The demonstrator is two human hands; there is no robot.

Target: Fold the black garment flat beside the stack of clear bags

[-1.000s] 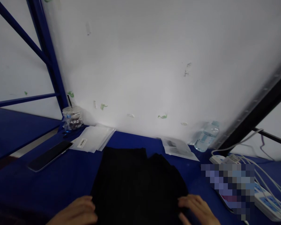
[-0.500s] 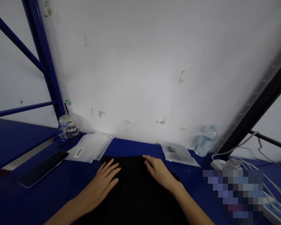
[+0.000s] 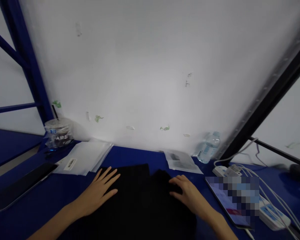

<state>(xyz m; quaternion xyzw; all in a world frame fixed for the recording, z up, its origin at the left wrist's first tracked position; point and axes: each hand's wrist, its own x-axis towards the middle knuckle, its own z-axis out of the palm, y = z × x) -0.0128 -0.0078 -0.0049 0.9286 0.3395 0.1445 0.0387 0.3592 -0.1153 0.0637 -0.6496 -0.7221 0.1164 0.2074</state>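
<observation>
Black cloth lies on the blue table in front of me. My left hand rests flat on its left side, fingers spread. At the cloth's right side is my right hand, its thumb and fingers curved around a raised, bunched part of the fabric; the fingertips are against the dark cloth. The cloth's far edge is straight on the left and rumpled near my right hand.
White plastic bags and a wrapped cup stand back left, beside a dark phone. Back right are a clear bag, a bottle, a lit phone and a power strip with cables.
My right hand has moved right and toward me from the cloth's far edge, and the fabric there is now bunched. My left hand stays flat on the cloth. The view has shifted right.
</observation>
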